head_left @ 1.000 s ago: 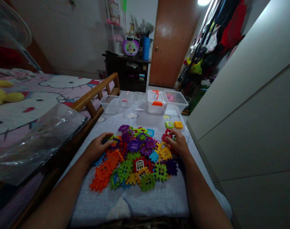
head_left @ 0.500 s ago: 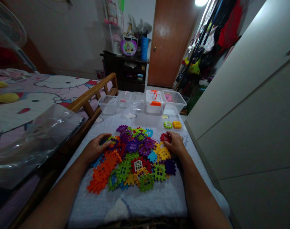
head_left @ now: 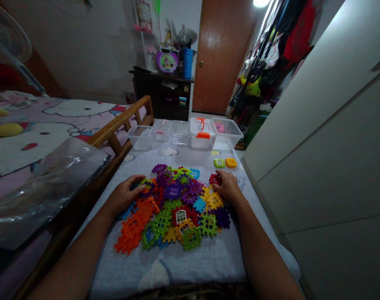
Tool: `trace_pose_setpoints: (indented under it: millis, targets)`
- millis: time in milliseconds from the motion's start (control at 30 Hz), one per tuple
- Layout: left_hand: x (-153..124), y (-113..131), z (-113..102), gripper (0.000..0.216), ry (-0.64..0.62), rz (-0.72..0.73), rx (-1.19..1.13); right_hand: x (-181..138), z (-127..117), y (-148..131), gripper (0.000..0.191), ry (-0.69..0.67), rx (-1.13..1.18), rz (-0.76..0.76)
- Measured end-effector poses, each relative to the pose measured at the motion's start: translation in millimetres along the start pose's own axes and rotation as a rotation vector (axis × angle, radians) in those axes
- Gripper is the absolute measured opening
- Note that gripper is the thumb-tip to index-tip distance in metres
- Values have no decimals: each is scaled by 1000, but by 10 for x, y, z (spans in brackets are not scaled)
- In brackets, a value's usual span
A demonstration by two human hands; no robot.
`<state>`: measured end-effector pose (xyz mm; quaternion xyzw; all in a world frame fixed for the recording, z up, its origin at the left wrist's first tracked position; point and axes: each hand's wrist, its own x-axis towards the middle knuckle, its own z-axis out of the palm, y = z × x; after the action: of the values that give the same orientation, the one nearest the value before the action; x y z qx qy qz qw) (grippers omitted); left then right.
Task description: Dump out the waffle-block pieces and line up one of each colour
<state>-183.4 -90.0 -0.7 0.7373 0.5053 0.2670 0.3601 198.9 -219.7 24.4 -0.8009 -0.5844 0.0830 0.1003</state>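
Observation:
A heap of coloured plastic waffle blocks (head_left: 174, 208) lies on the grey cloth-covered table (head_left: 190, 258) in front of me. My left hand (head_left: 124, 194) rests on the heap's left edge, fingers curled over the blocks there. My right hand (head_left: 229, 187) sits at the heap's right edge with its fingers closed on a red block (head_left: 214, 179). A green block (head_left: 219, 163) and an orange block (head_left: 230, 163) lie apart beyond my right hand.
Several clear plastic tubs (head_left: 140, 136) and a lidded box with an orange clasp (head_left: 202, 133) line the table's far edge. A bed with a wooden rail (head_left: 119, 123) and a clear plastic bag (head_left: 42, 187) is on the left. A white cabinet (head_left: 327, 137) stands on the right.
My right hand has closed over the red block and shifted slightly left. The view has drifted a little; my left hand stays where it was.

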Motion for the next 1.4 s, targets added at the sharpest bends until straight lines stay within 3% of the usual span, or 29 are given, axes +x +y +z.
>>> trace_pose_setpoints:
  millis: [400, 633, 933, 1400]
  targets:
    - [-10, 7, -6, 67, -1, -4, -11, 53, -90, -15, 68, -63, -127, -20]
    - [4, -37, -12, 68, -24, 8, 4, 85, -206, -17, 40, -119, -220, -15]
    - [-14, 51, -8, 68, -6, -36, -45, 193, -234, -62, 41, -207, -269, -9]
    - [-9, 45, -8, 68, -9, -30, -38, 163, -269, -150, 42, -128, -292, -22]
